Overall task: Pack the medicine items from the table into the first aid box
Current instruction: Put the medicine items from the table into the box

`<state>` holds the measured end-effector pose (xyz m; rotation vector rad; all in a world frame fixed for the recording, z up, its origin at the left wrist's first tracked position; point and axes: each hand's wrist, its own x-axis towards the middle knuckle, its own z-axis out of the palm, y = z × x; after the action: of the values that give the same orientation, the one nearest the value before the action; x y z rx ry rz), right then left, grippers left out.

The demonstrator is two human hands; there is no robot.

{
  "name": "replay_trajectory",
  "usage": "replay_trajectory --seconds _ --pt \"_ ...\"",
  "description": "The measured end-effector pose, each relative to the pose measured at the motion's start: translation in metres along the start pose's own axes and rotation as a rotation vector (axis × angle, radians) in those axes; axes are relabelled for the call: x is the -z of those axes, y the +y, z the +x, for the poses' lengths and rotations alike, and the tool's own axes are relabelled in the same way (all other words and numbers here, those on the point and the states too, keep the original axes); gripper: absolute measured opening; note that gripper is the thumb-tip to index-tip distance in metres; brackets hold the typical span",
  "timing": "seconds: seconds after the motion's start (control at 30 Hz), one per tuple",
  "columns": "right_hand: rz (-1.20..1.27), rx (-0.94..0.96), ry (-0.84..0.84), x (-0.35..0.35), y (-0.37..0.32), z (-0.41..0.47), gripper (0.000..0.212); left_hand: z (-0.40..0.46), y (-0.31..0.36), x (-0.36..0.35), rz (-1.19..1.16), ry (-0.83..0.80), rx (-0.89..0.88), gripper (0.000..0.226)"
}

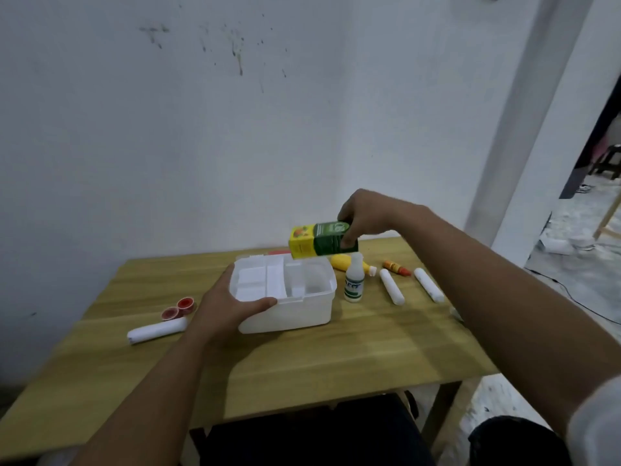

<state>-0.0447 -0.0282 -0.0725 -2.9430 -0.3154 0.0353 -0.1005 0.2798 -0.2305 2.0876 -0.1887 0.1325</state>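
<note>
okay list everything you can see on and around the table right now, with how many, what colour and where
Table: one, light wood, against the white wall.
Box: one, white, open, table centre.
Carton: one, yellow and green, held above the box.
Bottle: one, white, upright, right of the box.
Yellow bottle: one, lying behind it.
Small tube: one, orange, far right.
Rolls: three white; two right, one left.
Tape spools: two, red, left.
Left hand: gripping the box's near corner.
Right hand: holding the carton.
</note>
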Motion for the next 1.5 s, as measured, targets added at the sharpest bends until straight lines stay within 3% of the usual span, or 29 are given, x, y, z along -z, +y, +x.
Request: replay_trajectory --seconds 0.17,0.53,0.7,0.83,1.0,1.1,1.2,1.27,1.37,1.5 --pt "-0.261 -0.003 -0.08 -0.031 -0.038 0.002 0.042 0.001 -0.002 0.002 0.017 0.008 0.013 0.106" --pt "-0.081 0.121 -0.032 -0.108 -0.064 0.018 0.057 0.005 -0.008 -0.003 0.002 0.004 0.002 0.106" --pt "-0.042 0.136 0.003 -0.124 -0.072 0.024 0.046 0.005 -0.009 -0.003 -0.007 -0.002 -0.006 0.103" --pt "-0.067 0.147 -0.026 -0.141 -0.077 0.032 0.025 0.005 -0.009 -0.003 0.011 -0.006 -0.004 0.103" --pt "-0.046 0.146 -0.015 -0.144 -0.073 0.036 0.021 0.006 -0.01 -0.002 0.011 -0.019 0.012 0.108" --pt "-0.036 0.152 -0.021 -0.144 -0.073 0.038 0.024 0.005 -0.008 -0.001 -0.005 -0.019 -0.001 0.105" --pt "-0.003 0.153 -0.027 -0.134 -0.07 0.035 0.04 0.004 -0.008 -0.002 0.005 -0.015 0.001 0.108" --pt "0.057 0.159 0.027 -0.12 -0.065 0.03 0.042 0.004 -0.009 0.0 0.021 -0.03 0.015 0.119" --pt "0.17 0.155 0.178 -0.091 -0.047 0.019 0.025 0.005 -0.008 0.001 0.006 -0.061 0.025 0.128" --pt "0.197 -0.005 0.356 -0.064 0.0 0.007 0.016 0.006 -0.009 0.002 0.026 -0.07 0.018 0.127"
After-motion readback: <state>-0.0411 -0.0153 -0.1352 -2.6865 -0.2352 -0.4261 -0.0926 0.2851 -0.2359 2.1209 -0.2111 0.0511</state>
